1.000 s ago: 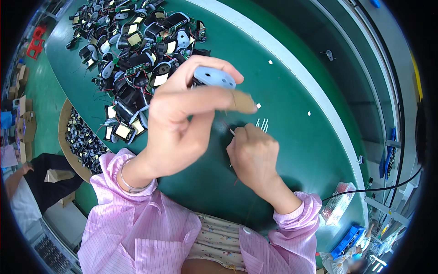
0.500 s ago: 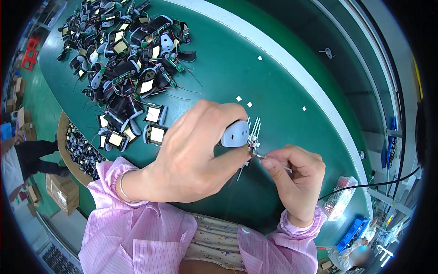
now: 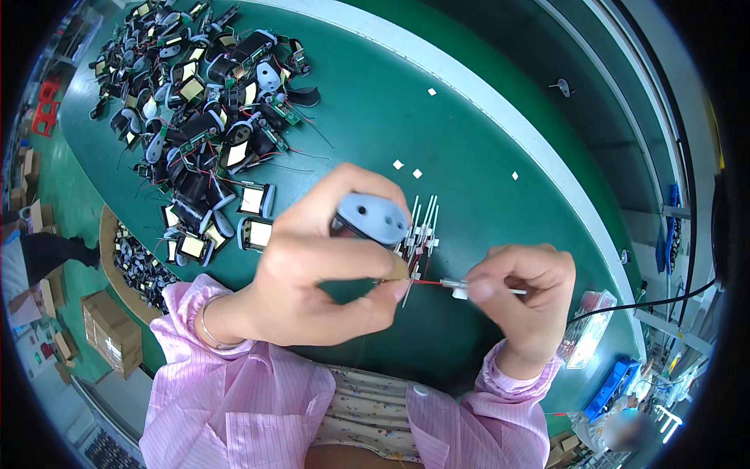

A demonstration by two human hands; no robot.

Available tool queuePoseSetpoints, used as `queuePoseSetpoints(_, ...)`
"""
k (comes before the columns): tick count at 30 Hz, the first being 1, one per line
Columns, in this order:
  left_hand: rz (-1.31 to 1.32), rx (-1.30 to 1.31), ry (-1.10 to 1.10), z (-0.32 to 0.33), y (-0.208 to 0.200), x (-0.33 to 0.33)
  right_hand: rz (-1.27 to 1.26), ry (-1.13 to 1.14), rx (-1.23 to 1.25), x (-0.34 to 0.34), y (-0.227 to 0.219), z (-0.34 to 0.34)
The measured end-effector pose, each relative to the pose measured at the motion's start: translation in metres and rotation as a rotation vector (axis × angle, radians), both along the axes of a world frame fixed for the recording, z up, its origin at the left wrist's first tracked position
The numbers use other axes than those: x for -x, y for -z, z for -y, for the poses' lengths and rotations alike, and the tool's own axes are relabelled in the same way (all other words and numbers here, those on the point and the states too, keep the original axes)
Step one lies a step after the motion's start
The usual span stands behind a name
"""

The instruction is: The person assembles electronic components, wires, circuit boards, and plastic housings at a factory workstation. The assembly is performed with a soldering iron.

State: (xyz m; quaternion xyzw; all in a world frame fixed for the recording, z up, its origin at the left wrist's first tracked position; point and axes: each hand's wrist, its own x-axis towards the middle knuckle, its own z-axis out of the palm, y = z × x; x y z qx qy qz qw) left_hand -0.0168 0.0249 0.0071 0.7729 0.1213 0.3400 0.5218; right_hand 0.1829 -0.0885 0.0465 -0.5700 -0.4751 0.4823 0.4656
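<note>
In the palm side of my left hand [image 3: 312,273] rests a grey plastic housing [image 3: 375,217] with round holes, held under the curled fingers. That hand's thumb and forefinger pinch one end of a thin red wire [image 3: 426,282]. The wire runs straight across to my right hand [image 3: 527,301], whose thumb and fingers grip a slim white stick-like part [image 3: 516,291] with a metallic-looking end. Behind the wire, several similar white sticks [image 3: 422,227] with small white tabs lie bunched on the green table. What the left palm covers is hidden.
A large heap of grey and black housings [image 3: 203,125] with circuit boards and wires spreads over the table's far left. Small white squares [image 3: 417,173] lie beyond my hands. At right are a clear bag [image 3: 590,328], a black cable [image 3: 648,306] and a blue tray [image 3: 612,388].
My hands have drawn apart, the right one moving rightward with the white stick. Red wire now shows stretched between them. The grey housing has shifted left and turned in my left hand.
</note>
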Motion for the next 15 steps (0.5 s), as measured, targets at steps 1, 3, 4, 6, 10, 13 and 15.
queuePoseSetpoints(1,0.043,0.133,-0.003,-0.002,0.001,0.001,-0.001,0.005,-0.003,0.001,0.004,0.001)
queuePoseSetpoints(3,0.07,0.241,-0.019,0.002,0.0,-0.001,-0.628,0.139,0.074,0.008,0.008,0.0)
queuePoseSetpoints(4,0.078,0.273,-0.022,0.005,0.001,-0.003,-0.568,0.084,0.015,0.011,0.015,0.0)
queuePoseSetpoints(6,0.138,0.366,-0.047,0.014,0.006,-0.008,-0.471,0.054,-0.046,0.019,0.02,0.0)
queuePoseSetpoints(10,0.057,0.19,0.0,0.013,0.007,-0.006,-0.163,-0.012,-0.236,0.021,0.026,-0.001)
queuePoseSetpoints(13,0.117,0.015,0.039,0.006,0.013,-0.006,-0.138,0.099,-0.211,0.025,0.019,0.003)
queuePoseSetpoints(15,0.147,-0.018,0.02,0.005,0.013,-0.01,-0.187,0.203,-0.169,0.025,0.015,0.002)
